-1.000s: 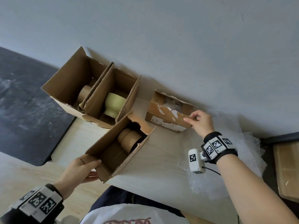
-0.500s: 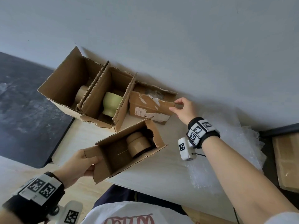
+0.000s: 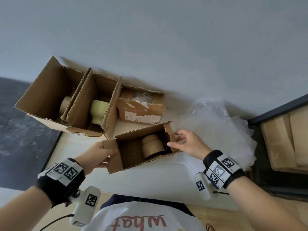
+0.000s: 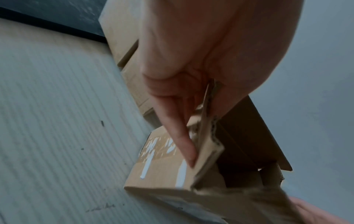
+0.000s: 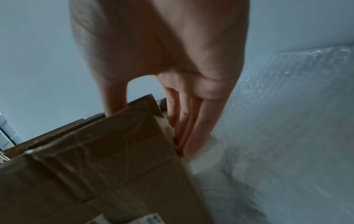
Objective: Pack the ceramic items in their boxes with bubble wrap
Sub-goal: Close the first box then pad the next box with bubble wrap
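On the counter (image 3: 80, 147) in front of you, the near box (image 3: 131, 161) sits between your hands: your left hand (image 3: 95, 155) holds its left flap, your right hand (image 3: 188, 145) is at its right flap. A jar (image 3: 152, 145) lies inside it, toward the right end. Behind it, against the wall, three boxes stand in a row, touching: the left box (image 3: 43, 90) with a roll in it, the middle box (image 3: 83, 104) with a cup (image 3: 99, 110) in it, and the low box (image 3: 140, 109) on the right. Bubble wrap (image 3: 216, 127) spreads over the counter to your right, under your right wrist.
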Tool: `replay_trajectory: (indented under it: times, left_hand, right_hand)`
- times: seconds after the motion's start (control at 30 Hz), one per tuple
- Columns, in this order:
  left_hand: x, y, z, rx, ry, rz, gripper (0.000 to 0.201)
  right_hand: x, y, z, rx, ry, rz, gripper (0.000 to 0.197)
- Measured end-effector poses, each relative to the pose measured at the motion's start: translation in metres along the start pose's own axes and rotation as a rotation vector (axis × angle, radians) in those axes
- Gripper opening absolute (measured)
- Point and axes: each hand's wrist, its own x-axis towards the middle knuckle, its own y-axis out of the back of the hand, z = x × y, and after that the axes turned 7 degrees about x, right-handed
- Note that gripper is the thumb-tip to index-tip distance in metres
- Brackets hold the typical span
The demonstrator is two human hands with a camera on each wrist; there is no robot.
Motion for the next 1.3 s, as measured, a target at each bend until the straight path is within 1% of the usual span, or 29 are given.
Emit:
replay_trajectory:
  times: [0.07,0.13,0.17,0.2,0.3,0.37,0.43,0.47,0.5,0.53,0.57,0.6,0.63,0.67,0.7,0.73,0.77,0.8,0.83,0.87,0.93,1.0,1.03,1.1,1.17,1.2,1.23,1.3]
  left_hand:
    - [0.000,-0.006,0.005,0.049,-0.015,0.007,0.026]
    - [-0.001,-0.009,0.007,0.090,-0.026,0.022,0.027]
    - [-0.001,-0.011,0.007,0.093,-0.029,0.022,0.028]
    - [-0.001,-0.011,0.007,0.082,-0.030,0.015,0.028]
    - [-0.003,-0.015,0.008,0.034,-0.034,-0.055,0.031]
    - [-0.003,-0.018,0.008,0.011,-0.037,-0.103,0.038]
    - [-0.003,-0.021,0.008,0.012,-0.058,-0.152,0.041]
    - [-0.004,-0.023,0.007,0.032,-0.083,-0.175,0.044]
    - [-0.004,-0.026,0.005,0.084,-0.120,-0.173,0.053]
    - [-0.006,-0.029,0.002,0.185,-0.181,-0.127,0.067]
    - [-0.009,-0.032,-0.001,0.321,-0.273,-0.028,0.084]
    - [-0.013,-0.035,-0.005,0.472,-0.405,0.107,0.095]
    - [-0.016,-0.036,-0.008,0.640,-0.575,0.242,0.099]
    - [-0.019,-0.037,-0.011,0.815,-0.768,0.355,0.094]
    - [-0.021,-0.037,-0.012,0.988,-0.942,0.406,0.085]
    - [-0.024,-0.036,-0.011,1.141,-1.070,0.398,0.076]
    - [-0.023,-0.036,-0.011,1.275,-1.166,0.364,0.071]
    - [-0.022,-0.037,-0.011,1.385,-1.208,0.325,0.070]
    - [-0.021,-0.038,-0.010,1.462,-1.183,0.287,0.074]
    - [-0.020,-0.040,-0.010,1.512,-1.099,0.258,0.084]
    - [-0.015,-0.044,-0.009,1.564,-0.905,0.281,0.108]
    - [-0.005,-0.046,-0.011,1.578,-0.769,0.294,0.124]
    - [0.002,-0.047,-0.011,1.551,-0.736,0.283,0.128]
    - [0.013,-0.045,-0.012,1.458,-0.720,0.234,0.135]
    - [0.019,-0.042,-0.009,1.297,-0.711,0.153,0.139]
    - [0.022,-0.041,-0.008,1.224,-0.701,0.122,0.139]
    - [0.025,-0.041,-0.008,1.174,-0.693,0.106,0.140]
    - [0.031,-0.041,-0.009,1.138,-0.686,0.091,0.143]
  right_hand:
    - [-0.005,-0.006,0.005,0.039,0.007,0.055,0.054]
    - [-0.009,-0.011,0.008,0.117,0.003,0.094,0.032]
    - [-0.011,-0.012,0.010,0.157,-0.004,0.110,0.026]
    - [-0.013,-0.012,0.013,0.202,-0.018,0.123,0.024]
    - [-0.022,-0.010,0.024,0.337,-0.038,0.154,0.020]
    - [-0.031,-0.008,0.030,0.304,-0.011,0.204,0.019]
    - [-0.038,-0.007,0.040,0.302,-0.015,0.246,0.026]
    - [-0.041,-0.007,0.046,0.350,-0.038,0.256,0.031]
    - [-0.043,-0.008,0.051,0.398,-0.051,0.261,0.035]
    - [-0.045,-0.009,0.056,0.418,-0.043,0.281,0.039]
    - [-0.046,-0.011,0.059,0.378,-0.012,0.316,0.044]
    - [-0.048,-0.012,0.061,0.279,0.036,0.356,0.049]
    - [-0.050,-0.013,0.062,0.142,0.100,0.398,0.055]
    - [-0.053,-0.012,0.061,-0.029,0.171,0.427,0.060]
    - [-0.056,-0.012,0.060,-0.206,0.241,0.425,0.061]
    - [-0.058,-0.012,0.059,-0.361,0.312,0.413,0.058]
    - [-0.060,-0.012,0.058,-0.485,0.388,0.402,0.052]
    - [-0.061,-0.012,0.058,-0.580,0.463,0.393,0.043]
    - [-0.062,-0.011,0.057,-0.624,0.512,0.370,0.034]
    - [-0.062,-0.011,0.057,-0.626,0.524,0.348,0.029]
    - [-0.061,-0.009,0.058,-0.640,0.483,0.330,0.031]
    - [-0.060,-0.008,0.060,-0.680,0.428,0.298,0.035]
    - [-0.059,-0.009,0.060,-0.671,0.400,0.272,0.035]
    - [-0.057,-0.013,0.055,-0.622,0.351,0.247,0.034]
    - [-0.055,-0.015,0.048,-0.594,0.294,0.261,0.033]
    - [-0.055,-0.016,0.043,-0.609,0.283,0.291,0.032]
    - [-0.054,-0.019,0.035,-0.632,0.296,0.318,0.031]
    - [-0.052,-0.031,0.019,-0.652,0.388,0.331,0.030]
